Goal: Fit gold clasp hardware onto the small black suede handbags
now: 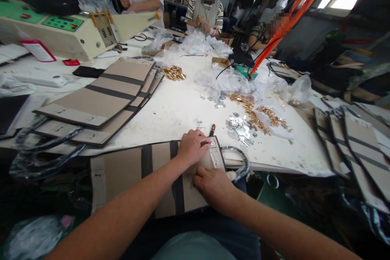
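A beige bag panel point(122, 170) with dark bands lies across my lap and the table's front edge. A plastic-wrapped handle point(243, 158) curves from its right end. My left hand point(194, 146) is closed in a pinch over the pale strip at that end; whatever its fingertips hold is too small to make out. Just below, my right hand point(215, 189) has curled fingers gripping the panel near its lower right edge. A small dark tool with a reddish tip point(212, 130) lies beyond the left fingertips. Gold metal pieces point(251, 111) and flat silver plates point(240, 128) are scattered further right.
Similar panels are stacked at left point(100, 93) and right point(362, 142). A cream machine point(76, 36) stands at the back left. Clear plastic bags point(201, 44), another gold pile point(174, 73) and an orange post point(283, 28) occupy the white table point(176, 109). Several people sit beyond.
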`<state>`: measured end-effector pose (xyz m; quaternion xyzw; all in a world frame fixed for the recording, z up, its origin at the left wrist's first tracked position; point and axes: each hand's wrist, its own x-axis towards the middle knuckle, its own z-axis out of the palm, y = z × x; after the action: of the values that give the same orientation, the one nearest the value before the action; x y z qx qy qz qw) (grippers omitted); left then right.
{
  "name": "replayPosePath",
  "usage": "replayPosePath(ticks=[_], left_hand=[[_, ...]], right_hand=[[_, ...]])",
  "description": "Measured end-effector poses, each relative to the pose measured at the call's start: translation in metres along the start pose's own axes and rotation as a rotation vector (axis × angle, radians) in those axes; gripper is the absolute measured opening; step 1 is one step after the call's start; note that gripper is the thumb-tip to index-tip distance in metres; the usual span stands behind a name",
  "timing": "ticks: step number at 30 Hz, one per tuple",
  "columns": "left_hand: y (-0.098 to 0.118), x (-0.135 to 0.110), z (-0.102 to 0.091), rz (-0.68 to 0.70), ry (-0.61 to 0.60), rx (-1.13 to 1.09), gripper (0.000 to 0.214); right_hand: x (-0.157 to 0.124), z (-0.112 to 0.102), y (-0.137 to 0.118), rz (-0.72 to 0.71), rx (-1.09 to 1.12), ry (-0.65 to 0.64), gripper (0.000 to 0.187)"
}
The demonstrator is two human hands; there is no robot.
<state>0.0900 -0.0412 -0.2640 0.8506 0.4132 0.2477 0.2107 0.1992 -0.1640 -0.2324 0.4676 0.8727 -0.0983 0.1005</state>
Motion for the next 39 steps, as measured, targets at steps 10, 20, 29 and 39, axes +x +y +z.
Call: replayPosePath(ticks=[10, 20, 29, 39], left_hand=[[-0.001, 0.002, 0.001, -0.01, -0.005, 0.001, 0.009], [-0.004, 0.004, -0.003, 0.028, 0.026, 0.02, 0.011], [-0.001, 0.002, 0.0, 0.046, 0.031, 0.022, 0.008], [0.009, -0.004, 0.005, 0.165, 0.038, 0.069, 0.011]], right_hand=[[0.003, 0.004, -0.009, 0.096, 0.003, -0.017, 0.015], [0.0, 0.0, -0.006, 0.071, 0.183, 0.045, 0.027], [-0.067, -0.037, 0.106, 0.669, 0.361, 0.731, 0.03], [-0.029, 0.011, 0.072, 0.333, 0.541, 0.38, 0.022]])
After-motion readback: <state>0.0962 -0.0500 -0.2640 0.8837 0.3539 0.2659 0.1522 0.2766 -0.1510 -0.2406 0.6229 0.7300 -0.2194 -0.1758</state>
